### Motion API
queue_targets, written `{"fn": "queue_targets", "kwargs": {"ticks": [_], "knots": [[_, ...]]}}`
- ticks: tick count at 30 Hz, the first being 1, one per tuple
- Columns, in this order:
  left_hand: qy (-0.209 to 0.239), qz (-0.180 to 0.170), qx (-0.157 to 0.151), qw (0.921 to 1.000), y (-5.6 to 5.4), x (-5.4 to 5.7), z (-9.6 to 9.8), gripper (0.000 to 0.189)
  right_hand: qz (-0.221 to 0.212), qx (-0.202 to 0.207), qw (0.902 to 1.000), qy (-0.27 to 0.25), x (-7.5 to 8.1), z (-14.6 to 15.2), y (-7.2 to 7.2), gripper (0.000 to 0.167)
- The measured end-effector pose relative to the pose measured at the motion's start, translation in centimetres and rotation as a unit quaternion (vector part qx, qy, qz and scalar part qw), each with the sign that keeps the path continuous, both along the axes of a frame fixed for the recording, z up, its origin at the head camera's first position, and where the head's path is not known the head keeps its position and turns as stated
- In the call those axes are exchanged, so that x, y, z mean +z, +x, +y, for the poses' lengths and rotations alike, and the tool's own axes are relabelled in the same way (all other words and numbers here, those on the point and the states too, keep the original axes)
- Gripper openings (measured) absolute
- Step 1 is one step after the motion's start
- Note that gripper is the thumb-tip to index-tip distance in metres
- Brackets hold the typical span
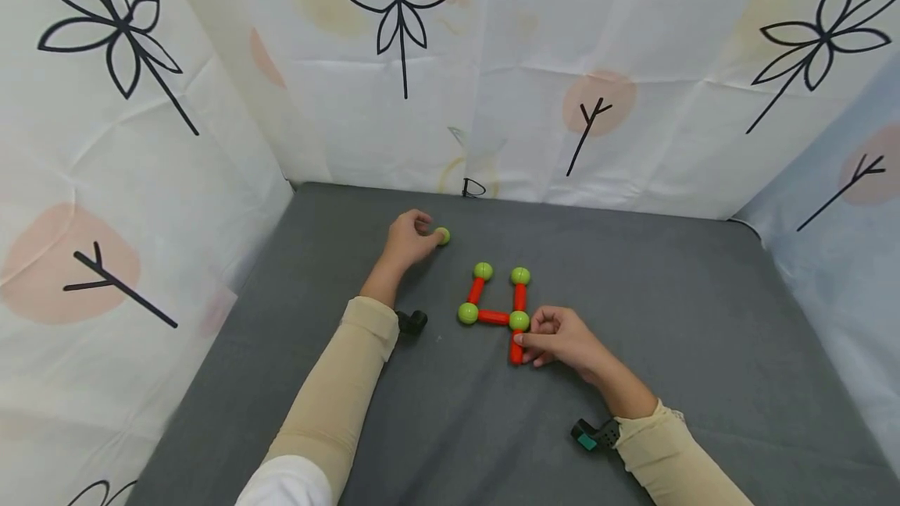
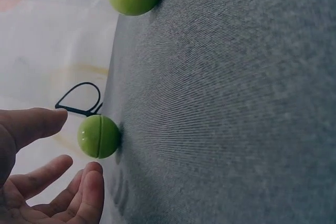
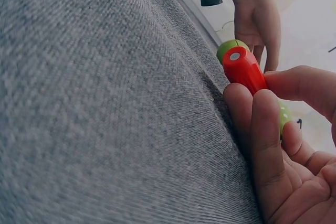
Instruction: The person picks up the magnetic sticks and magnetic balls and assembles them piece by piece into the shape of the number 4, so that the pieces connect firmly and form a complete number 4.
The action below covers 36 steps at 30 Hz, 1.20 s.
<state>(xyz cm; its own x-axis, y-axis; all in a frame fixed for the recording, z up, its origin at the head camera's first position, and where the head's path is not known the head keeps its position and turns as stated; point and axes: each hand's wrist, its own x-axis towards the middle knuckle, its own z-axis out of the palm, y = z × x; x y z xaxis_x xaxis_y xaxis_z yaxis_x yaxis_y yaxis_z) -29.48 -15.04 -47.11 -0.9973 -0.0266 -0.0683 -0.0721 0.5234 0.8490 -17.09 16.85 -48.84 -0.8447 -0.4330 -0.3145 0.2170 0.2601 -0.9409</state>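
Note:
My right hand pinches a short red rod between thumb and fingers. In the right wrist view a small silvery disc shows in the end of this red rod. Its far end meets a green ball, the lower right corner of a 4-like figure of red rods and green balls lying on the grey cloth. Farther back, my left hand reaches to a single loose green ball. Seen from the left wrist, thumb and fingers stand apart around this seamed ball, with gaps between them and it.
A grey cloth covers the table. White fabric walls printed with flowers and twigs rise behind it and at both sides. Dark wrist devices sit at both sleeves, close over the cloth.

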Motion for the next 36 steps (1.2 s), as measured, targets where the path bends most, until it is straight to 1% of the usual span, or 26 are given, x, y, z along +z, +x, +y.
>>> {"fn": "queue_targets", "kwargs": {"ticks": [3, 5, 10, 14, 20, 23, 26, 30, 36], "knots": [[-0.007, -0.021, -0.003, 0.9997, -0.3, -0.2, 0.2, 0.048, -0.006, 0.001, 1.0000, 0.000, 0.0, 0.0, 0.0, 0.027], [-0.009, -0.027, -0.003, 0.9996, -0.5, -0.2, 0.3, 0.046, -0.006, 0.002, 1.0000, -0.001, 0.0, 0.0, -0.1, 0.027], [-0.008, -0.022, -0.003, 0.9997, -0.9, -0.4, 0.6, 0.041, -0.001, 0.001, 1.0000, -0.009, -0.2, 0.1, -0.4, 0.027], [-0.011, -0.023, 0.000, 0.9997, -1.0, -0.5, 0.6, 0.040, 0.000, 0.005, 0.9999, -0.012, -0.4, 0.1, -0.5, 0.026], [-0.020, -0.028, 0.000, 0.9994, -0.7, -0.8, 0.4, 0.040, -0.002, 0.007, 0.9999, -0.009, -0.4, 0.1, -0.3, 0.027], [-0.019, -0.020, -0.003, 0.9996, 0.1, -0.7, 0.4, 0.039, 0.000, 0.008, 0.9999, -0.010, -0.4, 0.2, -0.2, 0.027], [-0.017, -0.005, -0.009, 0.9998, 1.5, -0.5, 0.4, 0.036, -0.001, 0.009, 0.9999, -0.011, -0.3, 0.2, -0.1, 0.027], [-0.015, 0.015, -0.035, 0.9992, 3.6, 0.0, 0.5, 0.032, -0.005, 0.008, 0.9999, -0.009, -0.3, 0.2, 0.0, 0.027], [-0.021, 0.035, -0.086, 0.9955, 6.8, 0.7, 1.1, 0.028, -0.007, 0.005, 0.9999, -0.014, -0.4, 0.3, -0.2, 0.027]]}}
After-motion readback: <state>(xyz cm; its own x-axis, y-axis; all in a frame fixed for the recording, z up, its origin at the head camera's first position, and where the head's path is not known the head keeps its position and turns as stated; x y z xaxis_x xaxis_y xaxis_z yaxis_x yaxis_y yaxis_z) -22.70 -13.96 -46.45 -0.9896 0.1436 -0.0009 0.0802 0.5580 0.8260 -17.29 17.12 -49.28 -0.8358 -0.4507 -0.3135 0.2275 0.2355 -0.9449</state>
